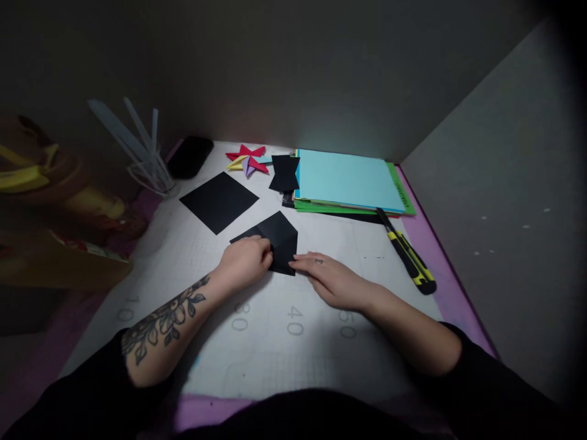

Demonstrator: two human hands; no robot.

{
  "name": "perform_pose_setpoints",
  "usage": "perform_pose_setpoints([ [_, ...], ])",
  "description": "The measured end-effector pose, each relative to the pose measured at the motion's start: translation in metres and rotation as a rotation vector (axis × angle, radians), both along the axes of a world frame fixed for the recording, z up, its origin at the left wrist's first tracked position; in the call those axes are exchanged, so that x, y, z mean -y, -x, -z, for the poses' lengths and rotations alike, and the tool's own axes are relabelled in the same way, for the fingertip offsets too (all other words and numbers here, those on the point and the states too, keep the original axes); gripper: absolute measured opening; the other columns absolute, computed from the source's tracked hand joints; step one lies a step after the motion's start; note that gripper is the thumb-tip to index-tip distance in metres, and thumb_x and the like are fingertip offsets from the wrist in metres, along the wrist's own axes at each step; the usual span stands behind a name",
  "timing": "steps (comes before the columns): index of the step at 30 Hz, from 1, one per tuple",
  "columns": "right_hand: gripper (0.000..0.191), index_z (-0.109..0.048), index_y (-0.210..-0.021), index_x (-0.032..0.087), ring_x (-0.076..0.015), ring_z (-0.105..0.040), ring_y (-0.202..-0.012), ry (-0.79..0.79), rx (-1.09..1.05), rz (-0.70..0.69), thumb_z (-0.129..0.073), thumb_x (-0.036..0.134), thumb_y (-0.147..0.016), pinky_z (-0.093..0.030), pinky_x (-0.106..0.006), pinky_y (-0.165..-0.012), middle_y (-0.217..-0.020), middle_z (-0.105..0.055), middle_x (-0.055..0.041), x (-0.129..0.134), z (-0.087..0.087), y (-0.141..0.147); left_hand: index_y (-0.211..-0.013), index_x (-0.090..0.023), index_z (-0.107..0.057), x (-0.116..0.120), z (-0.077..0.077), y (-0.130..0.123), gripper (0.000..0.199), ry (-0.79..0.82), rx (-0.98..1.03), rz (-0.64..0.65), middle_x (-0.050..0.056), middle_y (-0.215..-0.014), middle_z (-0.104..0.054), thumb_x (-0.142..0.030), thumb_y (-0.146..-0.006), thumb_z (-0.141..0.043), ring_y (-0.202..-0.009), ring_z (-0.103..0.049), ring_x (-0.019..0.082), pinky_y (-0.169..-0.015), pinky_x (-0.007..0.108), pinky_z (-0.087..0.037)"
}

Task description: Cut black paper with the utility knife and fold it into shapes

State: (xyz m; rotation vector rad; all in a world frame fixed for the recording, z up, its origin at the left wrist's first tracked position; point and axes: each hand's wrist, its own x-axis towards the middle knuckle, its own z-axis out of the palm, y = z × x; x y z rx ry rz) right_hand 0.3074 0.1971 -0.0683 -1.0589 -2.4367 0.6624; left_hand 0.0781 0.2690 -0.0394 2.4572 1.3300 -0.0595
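Note:
A partly folded sheet of black paper (285,235) lies in front of me on the white gridded mat, with a crease showing across it. My left hand (247,260) is closed, its curled fingers on the paper's left part; its fingertips are partly hidden. On the other side, my right hand (337,278) lies low with fingers stretched out, the tips touching the paper's right edge near the bottom corner. Behind and to the left rests a flat black paper square (219,201). Farther back is a small folded black paper piece (285,173) with pointed corners, against the paper stack.
A stack of coloured paper (343,180), light blue on top, lies at the back. Beside it is a yellow-black utility knife (410,256). Small folded coloured paper shapes (249,160), a dark phone (190,157) and a clear cup (151,174) with strips stand at the back left. Walls enclose the table.

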Motion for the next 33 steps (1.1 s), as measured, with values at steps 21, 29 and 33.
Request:
perform_pose_setpoints([
  [21,0.048,-0.059,-0.125,0.022,-0.0219,-0.047,-0.128,-0.071,0.067,-0.076,-0.042,0.005,-0.083,-0.041,-0.05,-0.104,-0.13,-0.06,-0.0087,0.0,0.002,-0.002,-0.077,-0.019,-0.06,0.002,0.001,-0.003,0.023,-0.042,-0.033,-0.023,0.006,-0.086,-0.065,-0.029,-0.086,-0.041,-0.076,-0.061,0.019,-0.057,0.029,-0.037],
  [29,0.058,-0.047,-0.136,0.018,-0.0249,-0.048,-0.12,-0.099,0.166,-0.022,-0.039,0.003,-0.081,-0.043,-0.048,-0.1,-0.127,-0.059,-0.0131,0.001,0.001,0.01,-0.078,-0.019,-0.06,0.002,0.002,0.001,0.024,-0.012,0.02,-0.023,0.006,-0.086,-0.065,-0.033,-0.087,-0.043,-0.075,-0.06,0.021,-0.058,0.03,-0.039],
  [33,0.066,-0.044,-0.139,0.013,-0.0274,-0.045,-0.121,-0.062,0.239,0.027,-0.042,0.001,-0.075,-0.042,-0.048,-0.1,-0.142,-0.047,-0.014,-0.003,-0.002,0.016,-0.078,-0.019,-0.06,0.003,0.001,0.002,0.023,-0.012,0.024,-0.036,0.006,-0.085,-0.065,-0.034,-0.086,-0.044,-0.075,-0.061,0.02,-0.058,0.03,-0.038],
])
